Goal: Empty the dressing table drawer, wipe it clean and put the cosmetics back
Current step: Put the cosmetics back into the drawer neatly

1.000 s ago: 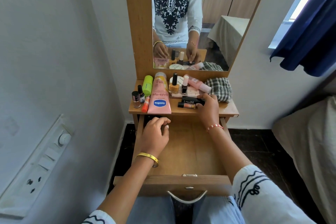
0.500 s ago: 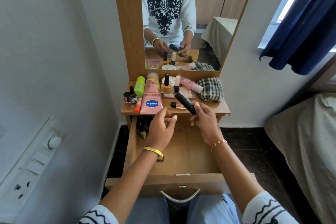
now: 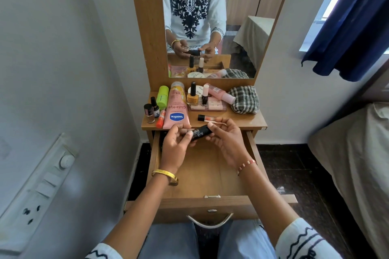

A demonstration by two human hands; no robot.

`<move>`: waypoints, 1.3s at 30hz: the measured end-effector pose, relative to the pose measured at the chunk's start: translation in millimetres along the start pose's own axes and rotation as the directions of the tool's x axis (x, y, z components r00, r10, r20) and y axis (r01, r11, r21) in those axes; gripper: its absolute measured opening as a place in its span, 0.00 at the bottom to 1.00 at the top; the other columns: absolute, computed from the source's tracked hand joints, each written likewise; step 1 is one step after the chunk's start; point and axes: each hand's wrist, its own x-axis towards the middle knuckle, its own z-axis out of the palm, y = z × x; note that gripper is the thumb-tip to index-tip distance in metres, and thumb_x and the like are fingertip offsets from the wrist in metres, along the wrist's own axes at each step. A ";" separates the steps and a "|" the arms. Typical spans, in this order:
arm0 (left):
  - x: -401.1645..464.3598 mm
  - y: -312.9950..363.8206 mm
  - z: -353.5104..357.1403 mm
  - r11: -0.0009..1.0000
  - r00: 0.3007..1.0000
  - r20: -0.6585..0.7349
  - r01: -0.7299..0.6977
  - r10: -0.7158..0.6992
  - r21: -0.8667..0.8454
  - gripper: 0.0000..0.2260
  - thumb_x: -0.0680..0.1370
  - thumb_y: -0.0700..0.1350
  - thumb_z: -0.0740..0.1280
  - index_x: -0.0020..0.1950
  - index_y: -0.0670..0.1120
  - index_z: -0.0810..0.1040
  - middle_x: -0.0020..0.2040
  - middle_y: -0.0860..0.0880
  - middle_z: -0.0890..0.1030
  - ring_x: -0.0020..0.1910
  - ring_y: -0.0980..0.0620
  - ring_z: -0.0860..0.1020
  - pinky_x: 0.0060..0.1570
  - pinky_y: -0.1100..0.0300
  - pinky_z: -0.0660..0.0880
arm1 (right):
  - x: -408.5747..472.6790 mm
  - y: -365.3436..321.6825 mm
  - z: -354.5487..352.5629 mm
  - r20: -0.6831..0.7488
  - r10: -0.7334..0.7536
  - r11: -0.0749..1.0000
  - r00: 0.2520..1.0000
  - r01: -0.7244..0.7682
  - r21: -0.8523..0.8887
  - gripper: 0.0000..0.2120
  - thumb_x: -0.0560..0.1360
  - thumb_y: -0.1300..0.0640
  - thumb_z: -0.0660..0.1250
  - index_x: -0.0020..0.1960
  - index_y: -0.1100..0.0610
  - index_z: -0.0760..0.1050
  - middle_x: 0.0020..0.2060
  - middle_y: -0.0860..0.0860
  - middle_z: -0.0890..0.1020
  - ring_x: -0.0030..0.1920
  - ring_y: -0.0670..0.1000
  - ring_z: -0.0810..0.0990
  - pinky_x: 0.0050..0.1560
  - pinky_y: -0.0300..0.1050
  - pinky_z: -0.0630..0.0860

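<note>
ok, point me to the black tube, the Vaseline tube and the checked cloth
black tube (image 3: 201, 131), head view, middle of its body
Vaseline tube (image 3: 176, 109), head view, pink front above the logo
checked cloth (image 3: 244, 99), head view, centre of the bundle

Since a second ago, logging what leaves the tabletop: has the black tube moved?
Yes. The black tube left the tabletop and is now held over the drawer.

pink tube: "Vaseline" in white on a blue oval; above it "Gluta-Hya"; "10X" near the cap end; all upside down to the camera
pink tube small print: under "Gluta-Hya", too small to read
white round jar: dark lettering on the lid, not legible
black tube: white print on the side, too small to read
green tube: small dark print, unreadable
</note>
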 end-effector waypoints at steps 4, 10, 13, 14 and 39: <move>-6.4 -3.3 -1.5 0.994 0.990 0.089 0.108 -0.110 0.020 0.10 0.79 0.37 0.58 0.59 0.44 0.74 0.49 0.44 0.79 0.32 0.57 0.81 0.36 0.66 0.79 | 7.3 -4.0 3.0 0.016 -0.040 0.997 0.999 0.041 -0.071 0.09 0.73 0.65 0.68 0.48 0.57 0.70 0.46 0.56 0.80 0.40 0.48 0.81 0.42 0.40 0.80; -4.9 -1.8 -0.2 0.861 0.937 0.098 0.348 -0.336 -0.371 0.13 0.80 0.34 0.54 0.62 0.38 0.72 0.44 0.41 0.79 0.30 0.53 0.81 0.34 0.62 0.80 | 27.7 -11.1 1.4 -0.116 -0.197 0.893 0.974 0.129 -0.432 0.04 0.77 0.57 0.64 0.49 0.57 0.75 0.42 0.52 0.79 0.39 0.46 0.78 0.40 0.40 0.78; -5.8 -1.9 -4.4 0.791 0.918 0.121 0.388 -0.378 -0.473 0.12 0.79 0.33 0.54 0.59 0.38 0.72 0.44 0.40 0.79 0.31 0.51 0.82 0.35 0.60 0.80 | 45.0 -12.0 -4.5 -0.102 -0.348 0.509 0.932 0.096 -0.855 0.10 0.76 0.58 0.66 0.57 0.57 0.76 0.52 0.52 0.75 0.51 0.49 0.74 0.51 0.41 0.73; -6.6 -2.4 -5.8 0.781 0.914 0.126 0.397 -0.387 -0.482 0.11 0.79 0.33 0.55 0.57 0.38 0.73 0.43 0.40 0.79 0.31 0.51 0.83 0.36 0.60 0.80 | 49.4 -10.7 -5.0 -0.068 -0.345 0.401 0.936 0.082 -0.913 0.14 0.75 0.58 0.67 0.61 0.57 0.75 0.57 0.53 0.72 0.57 0.50 0.72 0.57 0.40 0.70; -7.9 -29.9 4.0 0.887 0.914 0.167 0.400 -0.370 -0.228 0.16 0.76 0.30 0.61 0.60 0.42 0.71 0.48 0.46 0.78 0.47 0.51 0.78 0.48 0.60 0.76 | -0.4 18.0 -36.5 0.041 0.209 0.973 0.977 -0.204 -0.111 0.03 0.76 0.66 0.64 0.49 0.62 0.74 0.39 0.56 0.80 0.35 0.48 0.80 0.39 0.38 0.79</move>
